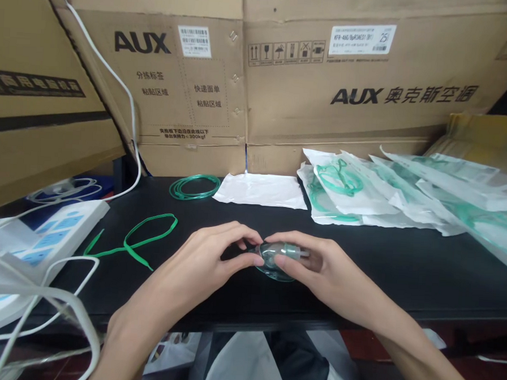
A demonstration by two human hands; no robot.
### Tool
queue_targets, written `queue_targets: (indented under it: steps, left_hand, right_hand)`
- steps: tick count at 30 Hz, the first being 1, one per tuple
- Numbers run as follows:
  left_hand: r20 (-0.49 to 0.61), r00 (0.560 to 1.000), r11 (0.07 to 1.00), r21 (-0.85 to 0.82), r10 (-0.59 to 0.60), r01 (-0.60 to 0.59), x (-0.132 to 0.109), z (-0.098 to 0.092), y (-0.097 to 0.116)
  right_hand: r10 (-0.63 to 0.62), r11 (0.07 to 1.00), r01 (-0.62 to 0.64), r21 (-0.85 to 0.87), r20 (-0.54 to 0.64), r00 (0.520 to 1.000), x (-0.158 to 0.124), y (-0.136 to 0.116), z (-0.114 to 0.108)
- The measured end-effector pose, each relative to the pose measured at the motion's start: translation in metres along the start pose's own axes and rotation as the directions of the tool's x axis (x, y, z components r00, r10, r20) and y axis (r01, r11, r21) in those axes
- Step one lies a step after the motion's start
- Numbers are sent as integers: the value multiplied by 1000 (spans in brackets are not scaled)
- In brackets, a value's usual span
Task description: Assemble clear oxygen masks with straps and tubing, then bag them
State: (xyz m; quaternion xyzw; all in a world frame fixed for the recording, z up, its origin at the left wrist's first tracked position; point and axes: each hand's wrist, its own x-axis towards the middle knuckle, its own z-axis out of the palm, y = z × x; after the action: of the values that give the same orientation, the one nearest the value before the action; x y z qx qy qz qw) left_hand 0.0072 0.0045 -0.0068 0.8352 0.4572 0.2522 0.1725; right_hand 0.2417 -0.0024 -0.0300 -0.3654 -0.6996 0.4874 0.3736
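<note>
A clear, green-tinted oxygen mask [278, 249] is held just over the front of the black table, its connector toward the right. My left hand [220, 250] pinches its left edge between thumb and fingertips. My right hand [313, 260] wraps round the connector side, thumb lying on the near face; its fingers partly hide the mask. To the left on the table lies a loose green elastic strap [139, 256]. Behind it rests a coil of green tubing [193, 196], touching or almost touching a flat white packet [262, 190].
Several sealed packets [363, 204] with green tubing inside are piled at the back right. A white power strip [79, 226] with tangled white cables [81, 311] takes up the left side. Large cardboard boxes [283, 118] wall off the back of the table [386, 253].
</note>
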Motion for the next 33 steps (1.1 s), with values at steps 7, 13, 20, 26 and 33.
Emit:
queue_targets:
  steps: [7,13,20,26,33]
  left_hand:
    - [-149,965,976,71,217,-208,1,-2,5]
    - [-218,937,961,88,274,-260,0,-5,8]
    - [-257,939,970,-10,231,-241,1,-3,8]
    - [-314,948,970,-210,51,-121,6,5,9]
    - [-128,971,839,-535,-202,104,12,18,16]
  right_hand:
    - [11,988,-2,152,-60,998,-1,-8,-4]
    - [-47,987,56,153,-62,997,-5,-13,-4]
    - [-174,985,172,-27,-142,974,-10,-16,0]
    - [-385,888,308,-342,-185,904,-16,-20,6]
    - [-557,742,384,-550,-187,809,-12,-9,8]
